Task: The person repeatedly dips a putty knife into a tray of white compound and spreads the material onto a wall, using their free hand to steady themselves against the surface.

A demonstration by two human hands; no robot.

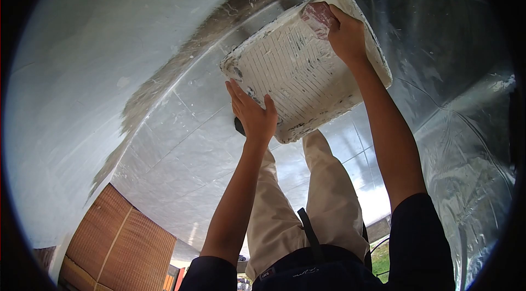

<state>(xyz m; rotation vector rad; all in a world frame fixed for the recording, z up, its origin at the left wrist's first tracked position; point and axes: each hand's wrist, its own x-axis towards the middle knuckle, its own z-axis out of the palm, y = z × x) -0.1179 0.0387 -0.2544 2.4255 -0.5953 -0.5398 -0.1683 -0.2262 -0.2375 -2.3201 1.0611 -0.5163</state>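
A paint tray [307,66], ribbed inside and coated with white paint, is tilted in front of me above the floor. My left hand [255,115] grips its left end, thumb over the rim and fingers stretched along the outer side. My right hand [348,33] pinches a flat reddish-brown piece [318,20], smeared with white, against the inside of the tray near its far end. Its exact kind does not show. White and dark smears cover the tray's rim. A small black object [239,126] pokes out beside my left wrist.
A pale wall [98,61] with a rough grey-brown strip along its foot curves up on the left. Grey floor tiles [181,143] lie below. Shiny plastic sheeting [460,143] covers the right side. Brown corrugated panels [118,236] stand at lower left.
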